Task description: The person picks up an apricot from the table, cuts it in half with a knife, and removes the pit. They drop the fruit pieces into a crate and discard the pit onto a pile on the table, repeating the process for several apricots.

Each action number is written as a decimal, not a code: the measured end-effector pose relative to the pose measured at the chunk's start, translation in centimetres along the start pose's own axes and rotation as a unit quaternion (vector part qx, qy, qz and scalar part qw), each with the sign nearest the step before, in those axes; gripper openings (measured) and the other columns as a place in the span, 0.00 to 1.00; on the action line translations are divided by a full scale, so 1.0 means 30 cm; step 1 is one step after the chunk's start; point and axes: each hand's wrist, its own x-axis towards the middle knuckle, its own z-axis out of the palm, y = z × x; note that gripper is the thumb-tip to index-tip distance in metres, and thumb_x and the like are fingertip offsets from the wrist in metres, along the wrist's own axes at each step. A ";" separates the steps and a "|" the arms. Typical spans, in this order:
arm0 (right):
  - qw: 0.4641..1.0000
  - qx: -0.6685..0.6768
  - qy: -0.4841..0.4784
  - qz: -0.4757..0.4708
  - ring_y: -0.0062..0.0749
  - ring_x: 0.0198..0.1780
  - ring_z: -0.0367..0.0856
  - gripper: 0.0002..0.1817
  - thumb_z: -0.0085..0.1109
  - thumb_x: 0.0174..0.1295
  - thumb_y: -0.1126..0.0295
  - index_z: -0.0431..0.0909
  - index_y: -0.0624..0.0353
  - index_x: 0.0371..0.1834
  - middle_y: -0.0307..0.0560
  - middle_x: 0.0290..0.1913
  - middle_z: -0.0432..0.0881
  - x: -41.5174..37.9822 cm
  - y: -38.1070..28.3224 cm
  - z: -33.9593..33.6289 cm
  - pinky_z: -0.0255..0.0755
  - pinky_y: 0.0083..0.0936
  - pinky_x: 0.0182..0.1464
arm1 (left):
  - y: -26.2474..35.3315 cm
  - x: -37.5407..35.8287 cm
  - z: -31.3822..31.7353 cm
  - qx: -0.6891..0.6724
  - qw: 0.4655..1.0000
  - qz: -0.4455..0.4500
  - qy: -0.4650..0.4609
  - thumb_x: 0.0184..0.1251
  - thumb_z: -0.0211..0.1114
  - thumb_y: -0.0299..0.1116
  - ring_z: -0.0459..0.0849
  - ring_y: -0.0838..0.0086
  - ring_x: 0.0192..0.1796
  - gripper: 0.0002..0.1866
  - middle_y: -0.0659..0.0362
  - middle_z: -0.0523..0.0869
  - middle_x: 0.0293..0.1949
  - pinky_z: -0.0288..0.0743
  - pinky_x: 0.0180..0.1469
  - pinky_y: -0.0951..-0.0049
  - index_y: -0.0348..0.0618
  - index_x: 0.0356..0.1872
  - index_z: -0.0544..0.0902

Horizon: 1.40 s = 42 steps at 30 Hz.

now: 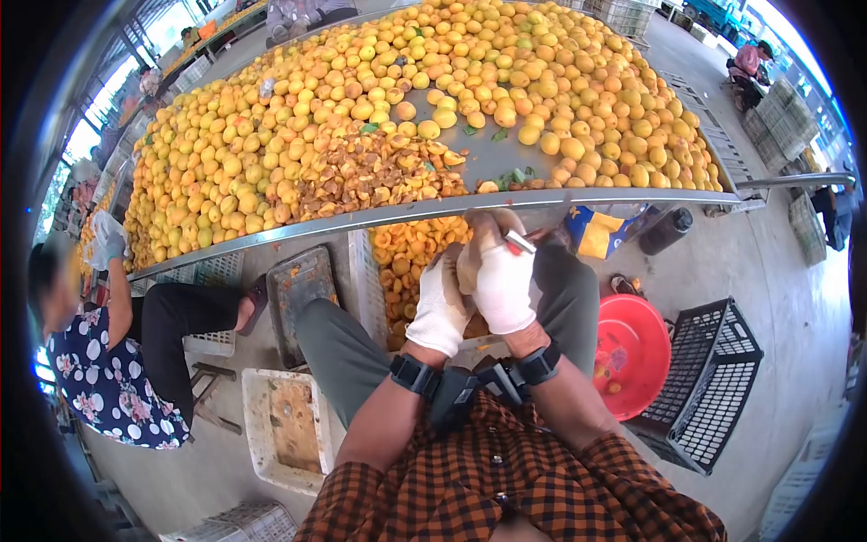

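Both hands wear stained white work gloves and come together just below the table's front edge. My left hand (440, 303) is closed, its fingers bent against the right glove; whatever lies in them is hidden. My right hand (501, 275) is closed around a small tool with a silver and red end (519, 242), whose exact kind I cannot make out. Beneath the hands stands a crate (366, 287) holding halved apricots (411, 262). On the metal table (506, 163) ahead are heaped whole apricots (244, 172) and a pile of opened, browned pieces (375, 172).
A red basin (632, 348) and a black plastic crate (713, 388) stand at my right, near a dark bottle (666, 232). To my left lie a white tray (257, 425) and a grey tray (302, 289). A co-worker (113, 352) sits at the far left.
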 end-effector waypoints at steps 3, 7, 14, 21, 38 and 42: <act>0.985 0.092 0.048 0.141 0.19 0.30 0.69 0.09 0.51 0.64 0.69 0.78 0.64 0.34 0.36 0.27 0.74 0.036 0.050 0.002 0.64 0.19 0.32 | -0.015 0.058 -0.022 -0.463 0.800 -0.381 0.040 0.70 0.53 0.41 0.79 0.73 0.36 0.12 0.59 0.78 0.34 0.75 0.33 0.73 0.43 0.40 0.75; 0.925 0.235 0.074 0.289 0.12 0.25 0.64 0.09 0.56 0.65 0.67 0.76 0.63 0.39 0.31 0.25 0.70 0.095 0.108 -0.012 0.58 0.13 0.26 | -0.086 0.105 -0.084 -0.504 0.785 -0.342 0.111 0.71 0.53 0.46 0.79 0.70 0.33 0.15 0.59 0.77 0.31 0.76 0.34 0.70 0.43 0.38 0.74; 0.972 0.143 0.026 0.184 0.12 0.26 0.64 0.07 0.57 0.63 0.69 0.76 0.61 0.38 0.29 0.25 0.69 0.086 0.167 0.069 0.58 0.14 0.27 | -0.145 0.080 -0.090 -0.552 0.758 -0.334 0.094 0.72 0.51 0.44 0.80 0.66 0.44 0.16 0.56 0.78 0.46 0.76 0.46 0.67 0.43 0.50 0.73; 0.943 0.236 0.010 0.234 0.13 0.19 0.62 0.08 0.57 0.64 0.67 0.75 0.60 0.33 0.30 0.20 0.67 0.061 0.099 0.124 0.55 0.16 0.19 | -0.135 0.096 -0.044 -0.581 0.743 -0.328 0.053 0.72 0.49 0.49 0.77 0.70 0.48 0.22 0.58 0.76 0.49 0.73 0.48 0.71 0.44 0.57 0.70; 0.985 0.131 0.087 0.073 0.11 0.26 0.65 0.07 0.59 0.63 0.69 0.78 0.61 0.39 0.31 0.27 0.73 0.062 0.039 0.072 0.59 0.13 0.25 | 0.009 -0.002 0.000 -0.659 0.677 -0.328 0.021 0.73 0.44 0.52 0.73 0.63 0.58 0.27 0.50 0.72 0.56 0.69 0.60 0.61 0.41 0.61 0.62; 0.993 0.098 0.056 0.047 0.12 0.27 0.66 0.06 0.59 0.62 0.70 0.78 0.61 0.38 0.30 0.28 0.73 0.046 0.024 0.059 0.60 0.14 0.27 | 0.054 -0.039 0.023 -0.587 0.755 -0.292 -0.013 0.73 0.43 0.53 0.74 0.63 0.58 0.27 0.50 0.74 0.55 0.70 0.58 0.63 0.41 0.60 0.64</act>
